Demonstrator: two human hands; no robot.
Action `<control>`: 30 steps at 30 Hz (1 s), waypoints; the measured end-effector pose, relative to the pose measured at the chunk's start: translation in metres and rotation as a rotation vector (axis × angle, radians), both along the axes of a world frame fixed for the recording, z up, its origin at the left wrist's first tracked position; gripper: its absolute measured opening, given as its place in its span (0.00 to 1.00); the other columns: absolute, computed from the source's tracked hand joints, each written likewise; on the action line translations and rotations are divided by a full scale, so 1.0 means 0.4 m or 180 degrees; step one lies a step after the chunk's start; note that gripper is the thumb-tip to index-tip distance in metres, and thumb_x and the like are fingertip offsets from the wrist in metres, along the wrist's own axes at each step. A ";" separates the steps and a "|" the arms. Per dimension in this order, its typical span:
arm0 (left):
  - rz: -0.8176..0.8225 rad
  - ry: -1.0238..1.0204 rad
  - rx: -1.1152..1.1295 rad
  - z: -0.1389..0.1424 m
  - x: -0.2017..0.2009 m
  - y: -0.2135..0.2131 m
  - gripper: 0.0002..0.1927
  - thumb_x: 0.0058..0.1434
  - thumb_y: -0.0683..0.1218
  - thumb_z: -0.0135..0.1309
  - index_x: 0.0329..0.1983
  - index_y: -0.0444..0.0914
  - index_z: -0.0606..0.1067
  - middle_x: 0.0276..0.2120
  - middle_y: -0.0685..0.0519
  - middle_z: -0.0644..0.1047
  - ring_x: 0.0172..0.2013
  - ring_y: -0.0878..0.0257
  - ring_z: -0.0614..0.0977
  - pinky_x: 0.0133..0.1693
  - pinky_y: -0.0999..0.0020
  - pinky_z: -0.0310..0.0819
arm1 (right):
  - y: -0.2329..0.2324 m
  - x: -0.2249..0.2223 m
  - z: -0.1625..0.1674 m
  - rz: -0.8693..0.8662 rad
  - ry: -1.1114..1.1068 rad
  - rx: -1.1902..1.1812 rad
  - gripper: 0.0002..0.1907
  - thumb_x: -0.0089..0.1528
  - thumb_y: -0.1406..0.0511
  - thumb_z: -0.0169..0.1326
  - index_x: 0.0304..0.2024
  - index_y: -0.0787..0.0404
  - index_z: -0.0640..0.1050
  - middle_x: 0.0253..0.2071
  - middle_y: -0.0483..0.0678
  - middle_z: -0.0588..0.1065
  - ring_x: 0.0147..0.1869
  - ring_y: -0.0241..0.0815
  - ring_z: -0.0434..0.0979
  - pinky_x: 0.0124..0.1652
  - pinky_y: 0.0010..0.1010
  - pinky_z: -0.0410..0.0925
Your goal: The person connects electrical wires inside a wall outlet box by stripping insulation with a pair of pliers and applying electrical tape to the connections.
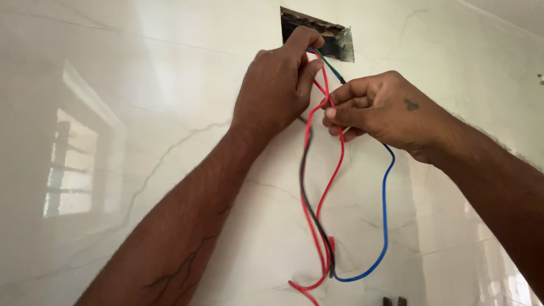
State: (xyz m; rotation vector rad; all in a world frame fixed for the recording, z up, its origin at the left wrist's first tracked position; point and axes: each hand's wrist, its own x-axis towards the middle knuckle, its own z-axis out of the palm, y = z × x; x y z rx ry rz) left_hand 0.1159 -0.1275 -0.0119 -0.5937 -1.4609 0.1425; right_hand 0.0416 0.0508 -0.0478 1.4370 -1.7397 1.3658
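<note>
A rectangular cut-out opens in the glossy white marble wall at the top centre. My left hand is raised to its lower edge and pinches the wires where they leave the hole. My right hand, just to the right and a little lower, grips a red wire between thumb and fingers. A green wire runs between the two hands. A blue wire and a black wire hang in long loops below the hands, along with a second red strand.
The wall tiles are shiny and reflect a window at the left. Two small dark objects show at the bottom edge, cut off by the frame.
</note>
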 end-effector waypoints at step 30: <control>-0.3267 -0.0612 0.2622 0.150 0.142 0.058 0.18 0.70 0.53 0.44 0.41 0.31 0.71 0.28 0.47 0.81 0.18 0.60 0.80 0.23 0.64 0.82 | 0.015 -0.125 -0.055 0.0305 -0.0463 -0.0826 0.12 0.58 0.70 0.62 0.43 0.68 0.77 0.35 0.50 0.80 0.36 0.37 0.81 0.38 0.29 0.77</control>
